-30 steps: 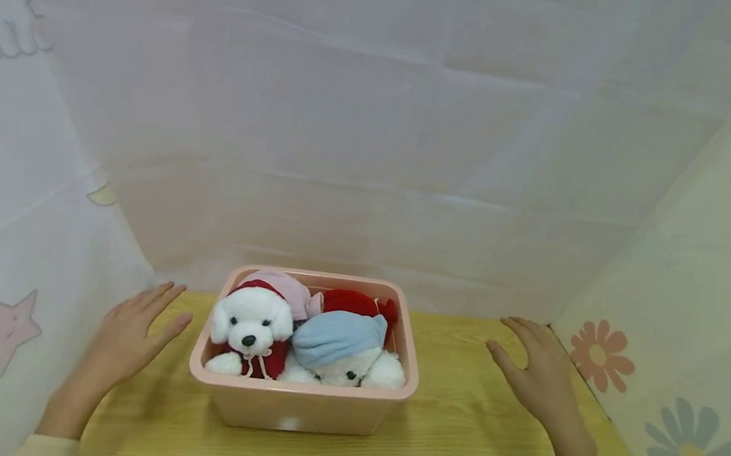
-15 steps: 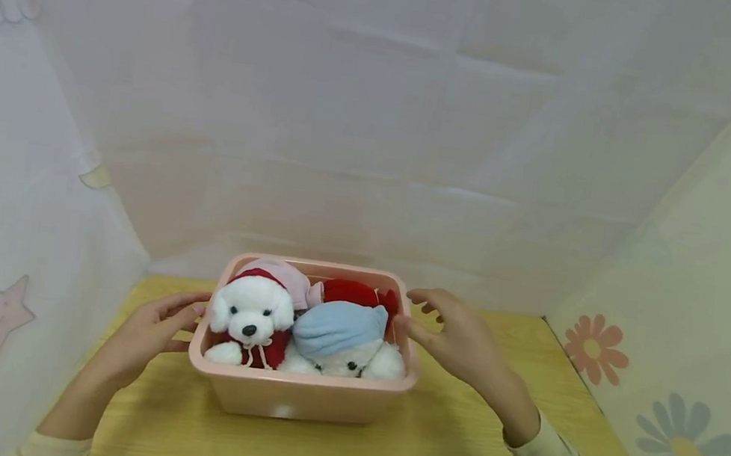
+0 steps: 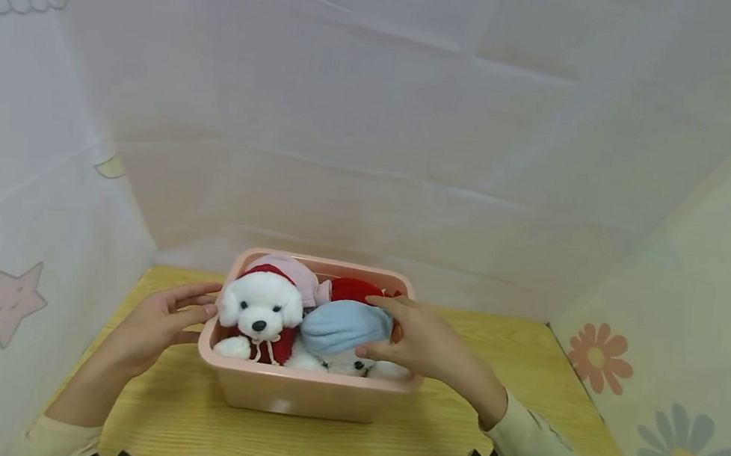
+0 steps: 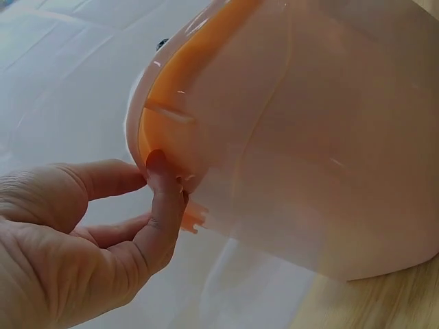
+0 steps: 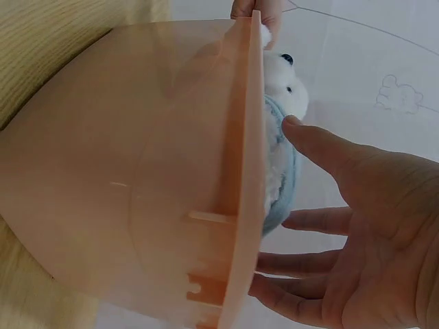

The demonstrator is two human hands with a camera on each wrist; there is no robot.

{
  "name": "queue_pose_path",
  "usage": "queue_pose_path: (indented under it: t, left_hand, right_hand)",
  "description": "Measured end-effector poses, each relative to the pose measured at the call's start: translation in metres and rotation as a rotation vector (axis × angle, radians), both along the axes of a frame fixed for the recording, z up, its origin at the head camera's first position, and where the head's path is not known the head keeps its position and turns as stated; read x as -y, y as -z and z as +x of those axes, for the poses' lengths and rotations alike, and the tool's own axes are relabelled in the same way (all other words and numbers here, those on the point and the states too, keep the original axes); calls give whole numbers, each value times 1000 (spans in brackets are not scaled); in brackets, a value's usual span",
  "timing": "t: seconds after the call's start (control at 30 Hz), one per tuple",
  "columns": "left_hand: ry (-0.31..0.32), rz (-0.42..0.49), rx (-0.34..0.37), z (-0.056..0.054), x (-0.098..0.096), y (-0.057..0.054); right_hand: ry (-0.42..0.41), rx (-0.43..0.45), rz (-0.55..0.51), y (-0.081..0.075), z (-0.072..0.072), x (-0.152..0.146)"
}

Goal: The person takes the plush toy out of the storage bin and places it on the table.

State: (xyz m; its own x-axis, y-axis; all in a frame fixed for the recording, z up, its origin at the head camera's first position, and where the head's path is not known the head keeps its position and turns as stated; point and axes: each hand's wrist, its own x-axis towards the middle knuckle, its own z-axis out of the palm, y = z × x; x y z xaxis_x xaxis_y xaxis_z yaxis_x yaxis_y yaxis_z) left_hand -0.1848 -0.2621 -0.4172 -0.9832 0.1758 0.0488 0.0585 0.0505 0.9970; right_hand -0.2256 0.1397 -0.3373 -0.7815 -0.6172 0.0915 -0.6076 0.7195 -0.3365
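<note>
A pink plastic bin (image 3: 292, 393) stands on the table, filled with plush toys. My left hand (image 3: 154, 328) holds the bin's left rim; the left wrist view shows the thumb at the rim's edge and a finger (image 4: 164, 199) under its lip. Over the bin's right side, my right hand (image 3: 427, 340) reaches around a white plush toy in a light blue hat (image 3: 344, 327). In the right wrist view, its thumb (image 5: 312, 140) is at the hat and its other fingers are spread along the far side. A white plush dog (image 3: 261, 310) in red sits at the bin's left.
Behind the front toys lie a pink plush piece (image 3: 296, 273) and a red one (image 3: 355, 288), both partly hidden. Printed cloth walls (image 3: 375, 146) close in the wooden table (image 3: 286, 452) at the back and sides.
Both hands have come inward from beside the bin. My left hand has taken hold of the left rim; my right hand has moved left, over the rim, to the blue-hatted plush toy.
</note>
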Motion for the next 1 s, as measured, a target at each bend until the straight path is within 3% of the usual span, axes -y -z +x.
queue_pose_path:
  t: [0.27,0.5,0.77,1.0]
  left_hand:
    - [-18,9,11,2,0,1]
    - [-24,11,16,2,-2,0]
    - [-31,18,21,1,-1,-1]
    - [-36,22,37,1,-2,0]
  right_hand:
    - [22,94,-36,12,-5,1]
    - [-18,134,-109,18,-8,1]
    - [-54,103,-204,25,-13,2]
    - [-14,90,-304,35,-14,-2]
